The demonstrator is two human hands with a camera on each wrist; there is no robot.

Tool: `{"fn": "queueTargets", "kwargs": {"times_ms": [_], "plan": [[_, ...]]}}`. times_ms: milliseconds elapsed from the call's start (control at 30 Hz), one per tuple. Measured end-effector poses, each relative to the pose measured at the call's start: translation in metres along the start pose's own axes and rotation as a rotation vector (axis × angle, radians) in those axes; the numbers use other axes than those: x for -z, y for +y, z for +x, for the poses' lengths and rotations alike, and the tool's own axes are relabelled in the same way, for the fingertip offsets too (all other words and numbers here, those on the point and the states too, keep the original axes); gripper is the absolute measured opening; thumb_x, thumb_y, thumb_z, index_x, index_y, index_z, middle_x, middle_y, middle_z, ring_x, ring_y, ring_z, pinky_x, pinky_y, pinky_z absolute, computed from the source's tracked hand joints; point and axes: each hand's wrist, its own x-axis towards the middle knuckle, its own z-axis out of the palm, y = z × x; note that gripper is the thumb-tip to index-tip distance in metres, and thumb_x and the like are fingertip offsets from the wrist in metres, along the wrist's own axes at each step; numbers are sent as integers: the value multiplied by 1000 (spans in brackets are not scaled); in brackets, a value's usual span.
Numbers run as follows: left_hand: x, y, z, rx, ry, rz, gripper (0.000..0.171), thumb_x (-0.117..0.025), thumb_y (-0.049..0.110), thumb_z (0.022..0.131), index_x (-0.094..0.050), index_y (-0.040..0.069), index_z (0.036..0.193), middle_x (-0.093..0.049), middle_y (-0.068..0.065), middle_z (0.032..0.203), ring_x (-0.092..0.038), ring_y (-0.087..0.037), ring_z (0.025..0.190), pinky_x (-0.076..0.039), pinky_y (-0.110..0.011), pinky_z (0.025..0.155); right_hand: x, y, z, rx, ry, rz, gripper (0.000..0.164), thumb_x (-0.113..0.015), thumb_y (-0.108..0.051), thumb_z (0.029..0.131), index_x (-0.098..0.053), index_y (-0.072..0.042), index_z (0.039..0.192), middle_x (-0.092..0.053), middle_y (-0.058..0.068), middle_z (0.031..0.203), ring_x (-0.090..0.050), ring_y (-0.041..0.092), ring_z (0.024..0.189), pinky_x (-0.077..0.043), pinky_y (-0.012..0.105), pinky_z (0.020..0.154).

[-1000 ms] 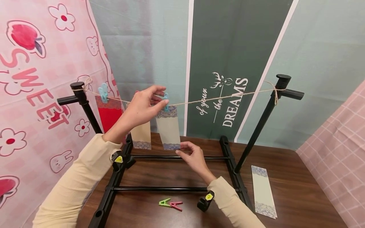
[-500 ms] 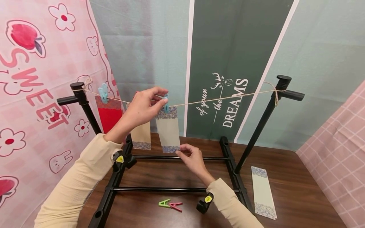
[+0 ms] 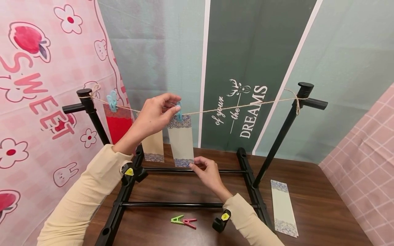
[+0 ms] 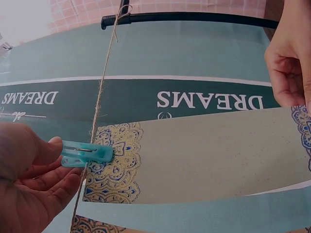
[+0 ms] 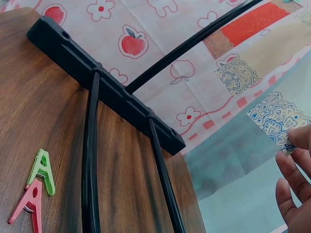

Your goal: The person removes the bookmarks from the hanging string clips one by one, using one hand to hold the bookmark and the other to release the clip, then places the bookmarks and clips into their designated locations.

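Observation:
A pale card (image 3: 181,141) with blue lace-patterned ends hangs from the twine (image 3: 221,108), held at its top by a light blue clothespin (image 4: 87,154). My left hand (image 3: 155,112) pinches the clothespin's handle end between thumb and fingers. Lower down, my right hand (image 3: 209,172) pinches the card's bottom right corner between thumb and forefinger, as the right wrist view also shows. To the left, a cream card (image 3: 154,147) hangs partly hidden behind my left arm. Farther left, a red card (image 3: 118,124) hangs under another light blue clothespin (image 3: 112,101).
A black rack (image 3: 277,136) carries the twine between its two posts. On the wooden table (image 3: 172,232) lie a green clothespin (image 3: 177,219) and a pink clothespin (image 3: 189,223). Pale patterned cards (image 3: 284,208) lie stacked at the right. Printed cloths surround the table.
The pale card's lower end has moved down slightly with my right hand on its corner. My left hand keeps its pinch on the clothespin, almost in the same place.

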Motion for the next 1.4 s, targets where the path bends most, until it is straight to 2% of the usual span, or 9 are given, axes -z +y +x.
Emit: {"fn": "queueTargets", "kwargs": {"times_ms": [200, 433, 667, 767, 900, 1100, 1233, 1400], "plan": [[0, 0, 0, -6, 36, -11, 24, -65, 7, 93, -62, 0, 116, -65, -10, 98, -62, -20, 85, -51, -34, 79, 2, 2, -1, 40, 6, -19, 8, -75, -10, 85, -72, -6, 91, -69, 0, 83, -63, 14, 74, -52, 28, 67], [1, 0, -1, 8, 43, -8, 21, -64, 6, 93, -61, -1, 113, -64, -11, 97, -61, -21, 84, -51, -34, 81, 2, 0, -5, 48, 20, -34, 6, -76, -11, 85, -73, -8, 89, -68, -3, 81, -61, 13, 71, -51, 27, 63], [2, 1, -2, 8, 52, 4, 20, -64, 7, 93, -61, -1, 111, -64, -11, 97, -61, -22, 84, -51, -35, 81, 7, -41, -16, 61, 17, -20, 7, -72, 2, 85, -70, 6, 91, -68, 15, 82, -61, 28, 71, -49, 26, 62], [2, 1, -3, 8, 54, 13, 20, -64, 7, 93, -60, -1, 111, -64, -11, 97, -61, -22, 83, -51, -35, 82, 8, -43, -17, 60, 19, -23, 8, -72, 2, 84, -70, 6, 91, -69, 15, 82, -61, 26, 71, -50, 29, 63], [4, 2, -4, 2, 59, 22, 19, -64, 7, 94, -60, -1, 111, -64, -11, 96, -61, -22, 83, -51, -35, 81, 8, -43, -18, 70, 32, -32, 8, -73, 2, 84, -71, 6, 91, -69, 15, 82, -61, 25, 70, -51, 31, 62], [5, 4, -3, -9, 73, 22, 16, -64, 5, 93, -60, -1, 108, -64, -11, 94, -62, -21, 81, -50, -34, 77, 8, -42, -18, 94, 56, -35, 8, -72, 4, 83, -71, 6, 91, -69, 16, 81, -62, 24, 69, -50, 26, 62], [6, 6, -3, -22, 90, 16, 15, -64, 5, 93, -60, -1, 106, -65, -11, 93, -63, -21, 80, -50, -33, 74, 5, -24, -15, 97, 69, -32, 9, -74, 2, 83, -72, 4, 91, -70, 13, 81, -62, 24, 68, -50, 26, 62], [8, 8, -3, -23, 114, -7, 15, -65, 5, 93, -59, -1, 105, -65, -10, 94, -64, -21, 81, -49, -32, 73, 4, -3, -13, 90, 71, -25, 10, -76, -5, 83, -74, -2, 93, -71, 4, 82, -61, 15, 69, -51, 26, 62]]}}
